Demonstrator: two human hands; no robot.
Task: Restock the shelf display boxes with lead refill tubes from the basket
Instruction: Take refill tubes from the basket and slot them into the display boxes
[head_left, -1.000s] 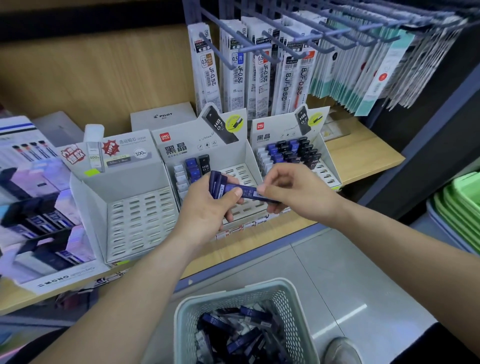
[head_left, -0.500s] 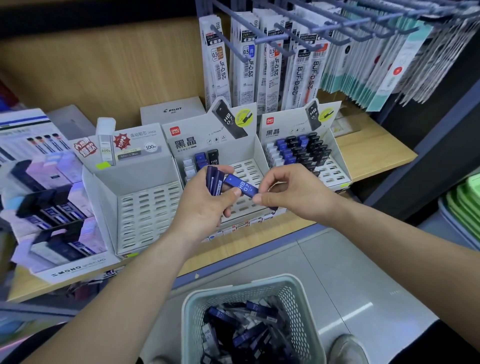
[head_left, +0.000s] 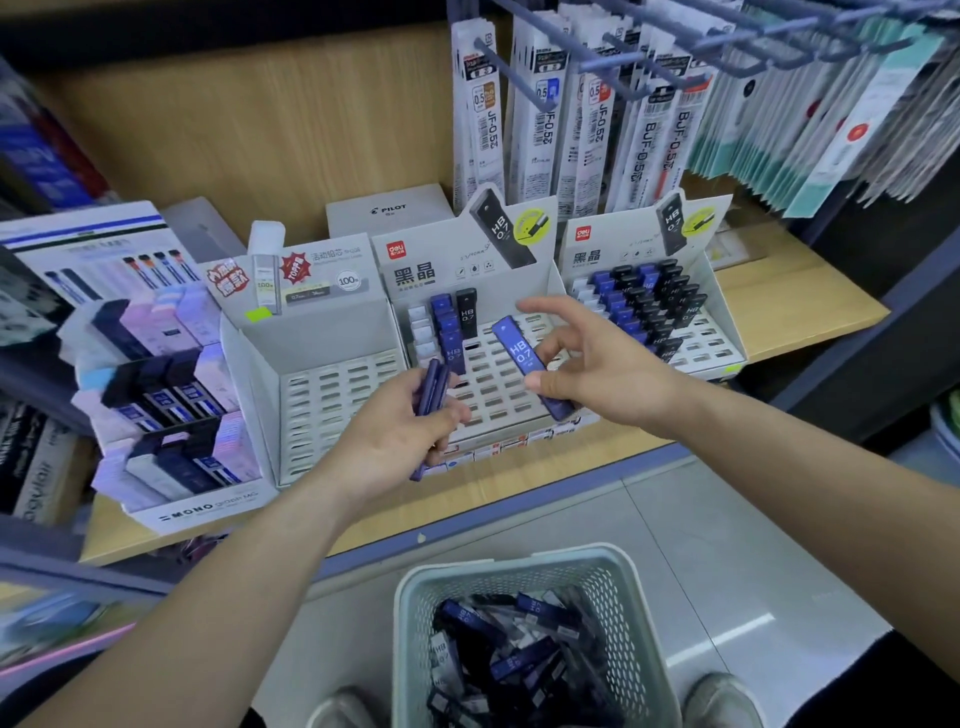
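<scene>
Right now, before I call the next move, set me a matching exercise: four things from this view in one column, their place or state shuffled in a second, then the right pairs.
Column one
1. left hand
2. right hand
3. basket
4. box with the red starburst label

Column two
A. on the floor, with loose tubes inside
B. holds a single blue tube marked HB 0.7
C. every slot bare
D. grips a bundle of blue tubes

Pairs: 1-D, 2-B, 3-A, 4-C
</scene>
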